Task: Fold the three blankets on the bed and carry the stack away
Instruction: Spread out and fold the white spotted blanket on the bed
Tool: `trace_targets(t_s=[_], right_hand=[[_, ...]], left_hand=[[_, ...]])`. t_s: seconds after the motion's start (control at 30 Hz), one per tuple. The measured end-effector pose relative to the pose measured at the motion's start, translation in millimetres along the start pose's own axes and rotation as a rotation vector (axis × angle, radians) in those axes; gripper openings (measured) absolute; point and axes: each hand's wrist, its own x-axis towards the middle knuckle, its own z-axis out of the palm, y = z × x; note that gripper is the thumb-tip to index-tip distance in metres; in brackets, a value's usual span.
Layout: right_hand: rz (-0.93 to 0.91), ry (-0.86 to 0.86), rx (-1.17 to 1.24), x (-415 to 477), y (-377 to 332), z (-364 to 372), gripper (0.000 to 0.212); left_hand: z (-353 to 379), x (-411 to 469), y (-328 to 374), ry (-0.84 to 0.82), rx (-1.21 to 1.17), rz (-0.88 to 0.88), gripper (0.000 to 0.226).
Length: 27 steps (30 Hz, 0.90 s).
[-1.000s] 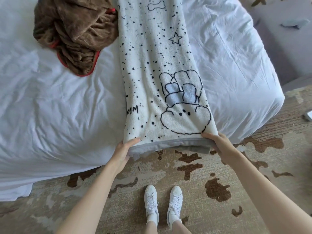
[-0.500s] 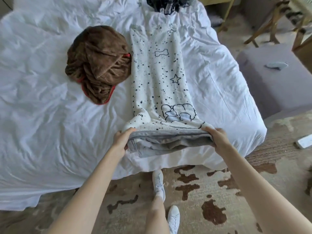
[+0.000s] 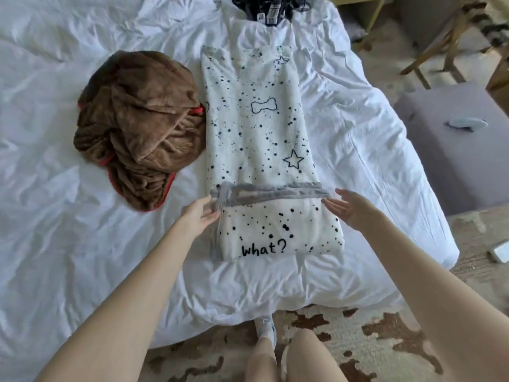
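Fold in progress. The white spotted blanket (image 3: 256, 139) lies as a long narrow strip down the middle of the bed (image 3: 68, 216); its near end is turned over onto itself, so a flap (image 3: 278, 230) printed "what?" faces up, with the grey trim (image 3: 270, 192) running across the flap's far edge.

Left hand (image 3: 198, 216): fingers straight, holding nothing, fingertips at the flap's left edge; whether touching or just beside, I cannot tell. Right hand (image 3: 351, 209): spread wide, empty, at the flap's right corner; somewhat blurred.

Brown blanket (image 3: 137, 128) with red edging sits crumpled just left of the strip, unfolded. A dark bundle (image 3: 271, 8) with tags lies at the far end of the bed; whether it is the third blanket I cannot tell.

Handling, as judged: plush fleece, soft and limp, light; no stiffness, so a fold holds only where it lies flat; the pile should grip itself and not slide much. Best hold: pinch both layers at the two corners of the flap along the grey trim, hands well apart, lift evenly and carry toward the far end; a one-sided pull would likely skew the strip.
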Motion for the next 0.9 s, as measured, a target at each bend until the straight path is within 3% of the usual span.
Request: trace_targets(t_s=[0.07,0.2,0.27,0.33,0.43,0.5,0.57,0.73,0.83,0.9], right_hand=[[-0.087,0.071,-0.272,15,4,7,0.025],[-0.246,0.243,-0.781,43,15,4,0.053],[-0.288,0.233,-0.908,54,19,2,0.069],[-0.240,0.155,-0.883,63,25,-1,0.077],[-0.236,0.147,-0.876,72,36,-5,0.068],[-0.322,0.217,-0.924,75,37,-7,0.059],[-0.418,0.182,-0.989,78,33,-9,0.053],[-0.592,0.161,-1.313,84,10,-2,0.015],[-0.756,0.191,-1.291,87,0,0,0.016],[-0.755,0.176,-1.155,90,-2,3,0.021]], left_hand=[[1,11,-2,0.016,0.241,0.073,0.031],[10,30,-22,0.088,0.644,0.268,0.038],[15,37,-30,0.135,0.696,0.346,0.042],[17,44,-38,0.163,0.774,0.368,0.049],[11,52,-50,0.149,0.968,0.353,0.043],[4,53,-48,0.151,1.051,0.402,0.029],[2,49,-38,0.161,1.099,0.500,0.013],[10,40,-1,0.306,1.222,0.840,0.022],[14,43,9,0.383,1.188,0.978,0.026],[15,49,8,0.419,1.081,0.968,0.024]])
